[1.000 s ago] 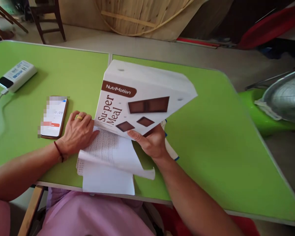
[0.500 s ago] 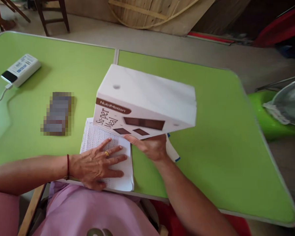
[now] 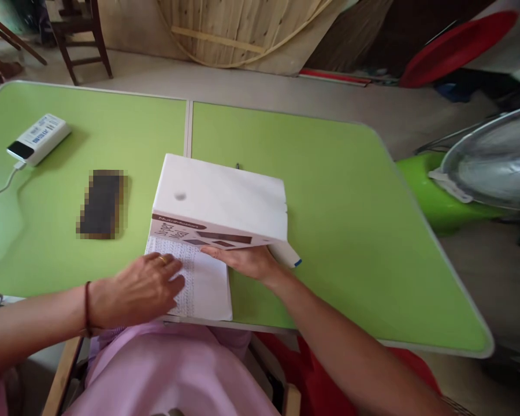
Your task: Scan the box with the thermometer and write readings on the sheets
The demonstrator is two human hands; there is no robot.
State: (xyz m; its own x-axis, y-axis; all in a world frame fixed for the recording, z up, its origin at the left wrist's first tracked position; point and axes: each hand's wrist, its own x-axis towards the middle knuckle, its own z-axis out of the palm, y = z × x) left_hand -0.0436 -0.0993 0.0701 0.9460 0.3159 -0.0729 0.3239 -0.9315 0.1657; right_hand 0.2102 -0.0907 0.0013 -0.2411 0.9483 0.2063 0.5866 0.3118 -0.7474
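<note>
A white cardboard box (image 3: 221,188) printed "NutriMotion Super Meal" is tilted over the far part of the sheets. My right hand (image 3: 247,263) grips its near lower edge, thumb on the printed side; the other fingers are hidden beneath. Covered in small handwriting, a stack of paper sheets (image 3: 210,292) lies at the table's near edge. Over its left part is my left hand (image 3: 143,286), fingers loosely bent and a little apart, holding nothing. Whether it touches the paper I cannot tell. A white item with a blue corner (image 3: 288,254) sticks out beside my right wrist.
On the green table (image 3: 329,231), a blurred-out phone (image 3: 100,203) lies left of the box. Farther left is a white power bank (image 3: 39,138) with a cable. A small dark tip (image 3: 237,166) shows behind the box. A fan (image 3: 494,162) stands off the right edge.
The box has come down and left, closer to the table, with my right hand on it. My left hand has drawn back leftward, its spread fingers now bent. The view has shifted too.
</note>
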